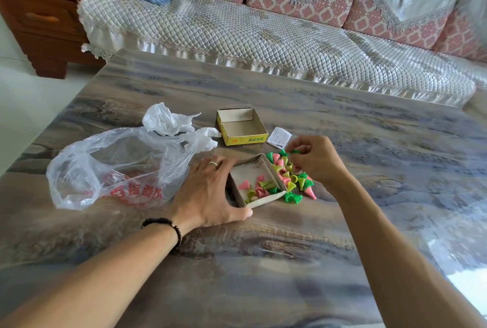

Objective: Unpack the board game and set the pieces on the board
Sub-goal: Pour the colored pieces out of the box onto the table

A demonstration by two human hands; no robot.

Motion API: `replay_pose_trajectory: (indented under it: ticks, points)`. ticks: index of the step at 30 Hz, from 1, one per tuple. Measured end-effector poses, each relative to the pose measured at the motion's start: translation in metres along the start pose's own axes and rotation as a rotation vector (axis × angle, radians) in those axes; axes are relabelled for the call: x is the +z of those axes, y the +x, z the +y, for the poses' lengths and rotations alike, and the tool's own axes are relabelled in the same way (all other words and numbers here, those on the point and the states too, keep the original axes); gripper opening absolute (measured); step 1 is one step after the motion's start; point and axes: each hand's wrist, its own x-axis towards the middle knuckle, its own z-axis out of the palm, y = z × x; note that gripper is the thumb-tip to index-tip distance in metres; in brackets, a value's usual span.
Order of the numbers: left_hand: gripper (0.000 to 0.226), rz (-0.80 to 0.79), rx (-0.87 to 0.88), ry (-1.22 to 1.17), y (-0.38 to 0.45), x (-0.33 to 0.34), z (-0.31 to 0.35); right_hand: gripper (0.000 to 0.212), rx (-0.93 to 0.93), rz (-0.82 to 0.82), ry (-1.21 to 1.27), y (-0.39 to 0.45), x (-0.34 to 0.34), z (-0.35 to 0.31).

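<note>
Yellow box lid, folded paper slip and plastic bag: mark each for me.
yellow box lid (246, 140): head view, on its yellow front wall.
folded paper slip (278, 137): head view, on its white middle.
plastic bag (105, 164): head view, on its clear crumpled body.

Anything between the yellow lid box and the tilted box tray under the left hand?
Head view: only bare table lies between the yellow box and the tray. The white bag's knot sits just left of that gap.

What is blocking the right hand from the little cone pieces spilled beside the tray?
Nothing visible. The right hand is already at the spilled cone pieces, fingers curled over the far ones. The box tray, held by the left hand, lies beside them.
</note>
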Motion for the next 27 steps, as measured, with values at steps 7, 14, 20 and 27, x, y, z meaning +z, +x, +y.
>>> replay_pose_trajectory:
  ticks: [7,14,20,27]
  points:
    - [0.111,-0.006,-0.009,0.012,0.000,0.001,0.000,0.024,-0.103,-0.057,-0.547,-0.002,-0.004,0.025]
    - [0.109,-0.001,-0.019,-0.009,-0.001,-0.001,0.002,0.032,-0.291,-0.107,-0.645,-0.011,-0.006,-0.001]
    - [0.113,-0.019,-0.044,0.007,-0.003,-0.003,0.005,0.030,-0.364,-0.508,-0.638,-0.028,0.027,-0.034]
    - [0.112,-0.013,-0.033,0.028,-0.003,-0.004,0.008,0.025,-0.318,-0.623,-0.804,-0.016,0.036,-0.043]
